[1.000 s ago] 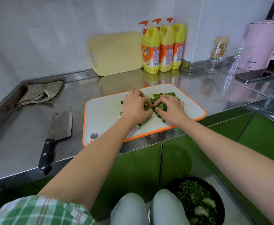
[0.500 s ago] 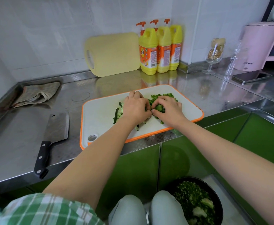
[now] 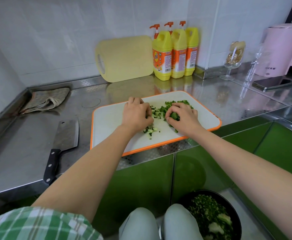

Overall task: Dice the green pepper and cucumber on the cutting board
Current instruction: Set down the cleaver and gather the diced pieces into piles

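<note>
On the steel worktop (image 3: 29,135) we see the white cutting board (image 3: 110,129) with orange rim, and a cleaver (image 3: 62,144) lies left of it. Over the board, our left grip (image 3: 136,115) curls its fingers onto the diced cucumber (image 3: 152,129); our right grip (image 3: 183,116) closes round a clump of diced green pepper (image 3: 173,116) just beside.

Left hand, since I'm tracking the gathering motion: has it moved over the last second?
Yes. Against the cutting board, the left hand has shifted slightly leftward, apart from the right hand, exposing diced cucumber between them.
</note>
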